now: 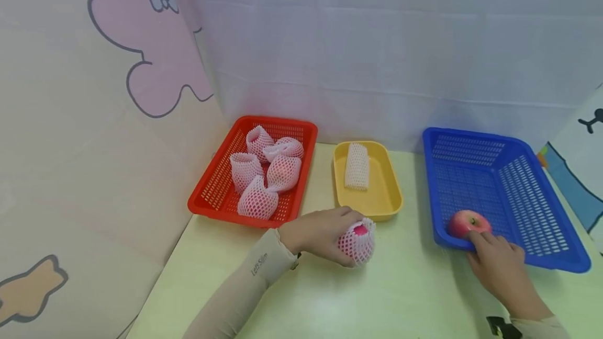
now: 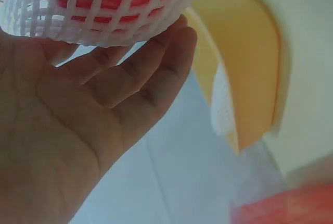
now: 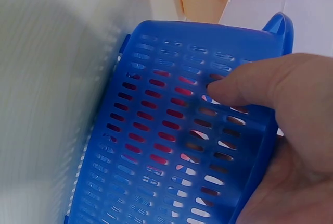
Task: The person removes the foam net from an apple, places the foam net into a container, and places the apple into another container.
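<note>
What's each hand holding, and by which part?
The left hand holds a net-wrapped fruit by its side. The right hand grips the blue basket by its near wall, thumb outside.

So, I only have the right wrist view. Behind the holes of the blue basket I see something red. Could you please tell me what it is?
Observer: It is an apple, lying inside the blue basket.
Operator: Thank you. The left hand is outside my picture. What is it holding?
Observer: It holds a round red thing wrapped in a foam net.
Operator: Understood. At the top I see only part of something yellow. Is it a container, and is anything inside?
Observer: Yes, it is a yellow tray with a loose white net lying in it.
</note>
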### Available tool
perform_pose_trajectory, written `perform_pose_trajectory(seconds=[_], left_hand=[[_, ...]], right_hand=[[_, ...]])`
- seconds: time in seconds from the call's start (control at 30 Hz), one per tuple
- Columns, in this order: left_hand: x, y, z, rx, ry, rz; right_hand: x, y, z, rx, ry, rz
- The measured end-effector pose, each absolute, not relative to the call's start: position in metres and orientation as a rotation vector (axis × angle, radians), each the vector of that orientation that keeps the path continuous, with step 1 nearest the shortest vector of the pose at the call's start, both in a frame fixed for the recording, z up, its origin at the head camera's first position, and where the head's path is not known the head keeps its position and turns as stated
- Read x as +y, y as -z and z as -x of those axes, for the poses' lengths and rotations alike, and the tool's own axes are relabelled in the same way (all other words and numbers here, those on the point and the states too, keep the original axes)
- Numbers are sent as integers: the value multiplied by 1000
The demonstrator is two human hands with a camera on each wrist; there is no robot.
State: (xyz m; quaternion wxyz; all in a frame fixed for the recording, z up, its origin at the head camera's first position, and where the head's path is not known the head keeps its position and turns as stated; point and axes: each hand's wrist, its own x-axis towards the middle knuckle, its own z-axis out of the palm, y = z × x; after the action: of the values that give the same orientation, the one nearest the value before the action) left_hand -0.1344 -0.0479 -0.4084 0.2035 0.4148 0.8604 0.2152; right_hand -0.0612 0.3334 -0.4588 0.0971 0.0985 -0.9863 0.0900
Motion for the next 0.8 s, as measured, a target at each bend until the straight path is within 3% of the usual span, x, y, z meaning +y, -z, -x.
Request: perform_pose_trajectory(seconds=[0.37, 0.8], left_hand=[[-27, 440, 132, 2396, -497, -1307], [-27, 435, 134, 2484, -521, -1592]], right_hand=[[331, 460, 62, -2906, -264, -290], [330, 459, 62, -2896, -276, -280]])
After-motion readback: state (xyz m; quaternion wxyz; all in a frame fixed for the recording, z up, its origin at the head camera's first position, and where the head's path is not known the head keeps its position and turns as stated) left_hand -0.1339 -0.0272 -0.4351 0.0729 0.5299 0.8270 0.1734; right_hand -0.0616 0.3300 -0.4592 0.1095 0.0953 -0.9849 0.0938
